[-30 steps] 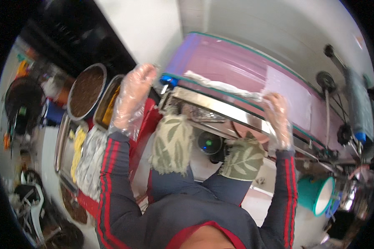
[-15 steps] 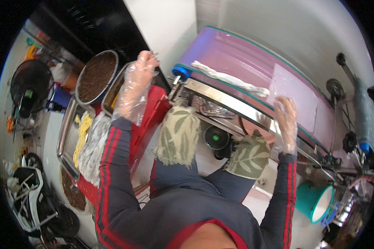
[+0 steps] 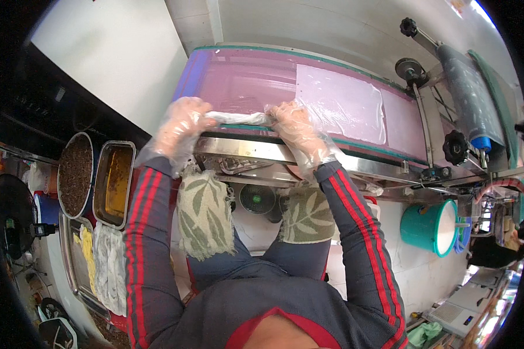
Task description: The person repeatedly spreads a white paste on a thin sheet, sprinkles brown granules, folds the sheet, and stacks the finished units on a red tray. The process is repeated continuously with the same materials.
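Observation:
A twisted white cloth [image 3: 239, 118] lies along the near edge of a long, flat machine bed [image 3: 250, 75] with a pinkish surface and green rim. Clear plastic gloves cover both of my hands. My left hand [image 3: 183, 123] is closed on the cloth's left end, and my right hand [image 3: 300, 129] is closed on its right end. Just right of my right hand, a thin, translucent white sheet [image 3: 340, 99] lies on the bed, wrinkled at its right edge. Another pale sheet [image 3: 403, 122] lies farther right.
At left stand a round tub of brown crumbly material [image 3: 75, 174], a metal pan of amber liquid [image 3: 119, 180] and a tray with folded cloths [image 3: 109, 264]. A roller [image 3: 468, 96] with black knobs crosses the bed's right end. Below it stands a teal bucket [image 3: 428, 230].
My left hand has come from above the pans at left onto the cloth. My right hand has moved left along the bed's edge and also grips it. The view has turned.

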{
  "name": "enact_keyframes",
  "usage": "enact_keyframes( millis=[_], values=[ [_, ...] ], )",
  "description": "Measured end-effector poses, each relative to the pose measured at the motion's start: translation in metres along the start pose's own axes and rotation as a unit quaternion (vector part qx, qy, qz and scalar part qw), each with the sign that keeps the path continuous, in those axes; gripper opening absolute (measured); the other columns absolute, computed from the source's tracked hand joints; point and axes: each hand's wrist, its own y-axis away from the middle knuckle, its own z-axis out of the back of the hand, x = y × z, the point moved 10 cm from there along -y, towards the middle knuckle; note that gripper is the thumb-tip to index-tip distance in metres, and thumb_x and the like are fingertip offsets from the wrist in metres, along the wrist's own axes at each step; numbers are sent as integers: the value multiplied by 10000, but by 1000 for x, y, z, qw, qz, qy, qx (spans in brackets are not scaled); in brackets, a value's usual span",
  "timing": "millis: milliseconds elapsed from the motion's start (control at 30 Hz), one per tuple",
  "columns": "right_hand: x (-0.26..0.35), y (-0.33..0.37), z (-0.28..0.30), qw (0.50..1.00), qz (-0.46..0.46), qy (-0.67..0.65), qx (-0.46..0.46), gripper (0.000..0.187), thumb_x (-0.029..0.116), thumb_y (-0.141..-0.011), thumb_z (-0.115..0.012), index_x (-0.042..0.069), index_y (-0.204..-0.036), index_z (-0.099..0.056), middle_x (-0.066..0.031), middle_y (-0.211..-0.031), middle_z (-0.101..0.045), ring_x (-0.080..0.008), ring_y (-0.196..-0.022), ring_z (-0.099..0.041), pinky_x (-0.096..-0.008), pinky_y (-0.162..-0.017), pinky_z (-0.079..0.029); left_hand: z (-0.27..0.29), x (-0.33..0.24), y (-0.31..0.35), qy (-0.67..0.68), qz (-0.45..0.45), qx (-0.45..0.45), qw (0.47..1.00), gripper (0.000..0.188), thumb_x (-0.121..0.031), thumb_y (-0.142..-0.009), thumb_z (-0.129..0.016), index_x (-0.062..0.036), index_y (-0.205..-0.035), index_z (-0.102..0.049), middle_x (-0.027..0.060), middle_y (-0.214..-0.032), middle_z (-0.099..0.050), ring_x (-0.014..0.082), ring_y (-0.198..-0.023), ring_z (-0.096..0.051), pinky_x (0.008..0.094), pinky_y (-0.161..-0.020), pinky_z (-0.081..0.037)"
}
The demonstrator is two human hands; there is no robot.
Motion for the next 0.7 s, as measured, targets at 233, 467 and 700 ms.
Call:
enact_keyframes(
  millis=[233,467,700],
  values=[
    [9,-13,3,994,-56,-86,29,198,100,-968,-600,47,-1137,-689,-175,-1022,-706,-336,-963,-686,-454,-864,-551,66,-5,115,157,-136,-353,912,288,-306,-1000,-655,-85,-1174,-713,137,-1231,-689,345,-1117,-621,428,-962,-500],
    [214,-48,44,941,219,-256,3,228,46,-871,-712,50,-1099,-704,-147,-960,-677,-345,-889,-672,-455,-785,-545,62,70,338,249,270,-123,922,354,-397,-961,-664,-74,-1102,-699,121,-934,-622,306,-907,-623,441,-815,-489],
    [461,-19,15,851,486,-195,-32,272,141,-851,-663,110,-1117,-704,-123,-1012,-663,-321,-1002,-650,-449,-836,-529,99,9,589,116,462,-319,819,298,-196,-948,-668,-38,-1191,-737,130,-1292,-665,283,-1196,-624,391,-1065,-480]
  ],
)
